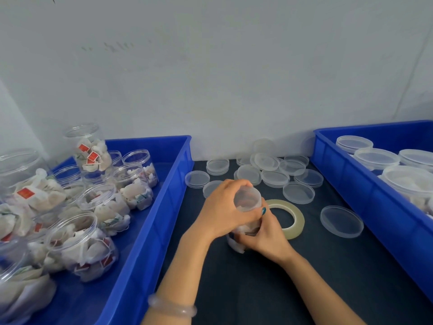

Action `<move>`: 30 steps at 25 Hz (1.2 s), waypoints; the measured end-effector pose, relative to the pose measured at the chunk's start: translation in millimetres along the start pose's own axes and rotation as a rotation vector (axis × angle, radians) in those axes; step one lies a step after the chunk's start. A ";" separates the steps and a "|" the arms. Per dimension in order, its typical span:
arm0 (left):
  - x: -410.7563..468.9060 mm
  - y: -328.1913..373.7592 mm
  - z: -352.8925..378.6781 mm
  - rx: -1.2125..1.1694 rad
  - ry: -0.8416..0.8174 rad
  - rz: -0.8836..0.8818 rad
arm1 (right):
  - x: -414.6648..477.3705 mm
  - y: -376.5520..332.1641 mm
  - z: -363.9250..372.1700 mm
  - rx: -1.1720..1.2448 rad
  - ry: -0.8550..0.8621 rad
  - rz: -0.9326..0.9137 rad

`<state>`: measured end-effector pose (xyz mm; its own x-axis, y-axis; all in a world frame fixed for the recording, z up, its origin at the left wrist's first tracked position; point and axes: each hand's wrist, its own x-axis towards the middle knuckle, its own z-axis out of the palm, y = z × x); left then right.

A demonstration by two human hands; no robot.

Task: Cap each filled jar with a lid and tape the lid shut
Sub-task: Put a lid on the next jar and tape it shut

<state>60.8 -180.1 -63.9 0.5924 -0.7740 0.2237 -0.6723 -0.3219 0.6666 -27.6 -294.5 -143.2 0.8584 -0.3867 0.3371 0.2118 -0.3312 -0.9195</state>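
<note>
A clear filled jar [248,200] stands on the dark mat at the centre, with a clear lid on its top. My left hand [225,208] grips the lid and the jar's upper part from the left. My right hand [264,235] is curled round the jar's lower body from the right. A roll of clear tape [295,219] lies flat on the mat just right of the jar, partly behind my right hand. Several loose clear lids [298,193] lie scattered at the back of the mat.
A blue bin [150,231] on the left holds several open filled jars [82,245]. A second blue bin [365,195] on the right holds capped jars [407,177]. One lid [341,221] lies alone to the right of the tape. A white wall stands behind.
</note>
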 end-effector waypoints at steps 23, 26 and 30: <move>-6.6 -28.6 -12.3 -0.101 0.109 0.077 | -5.9 -17.4 -102.7 -0.713 -0.288 0.316; 4.1 -25.4 0.2 -0.054 0.161 0.073 | -7.1 -4.5 -109.5 -0.797 -0.376 0.298; 14.7 -19.5 10.2 0.017 0.191 0.089 | -3.6 0.2 -104.0 -0.728 -0.282 0.230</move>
<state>78.1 -190.8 -80.8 0.6022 -0.6832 0.4130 -0.7325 -0.2671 0.6262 -79.2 -382.7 -123.6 0.9494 -0.3140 0.0033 -0.2573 -0.7840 -0.5649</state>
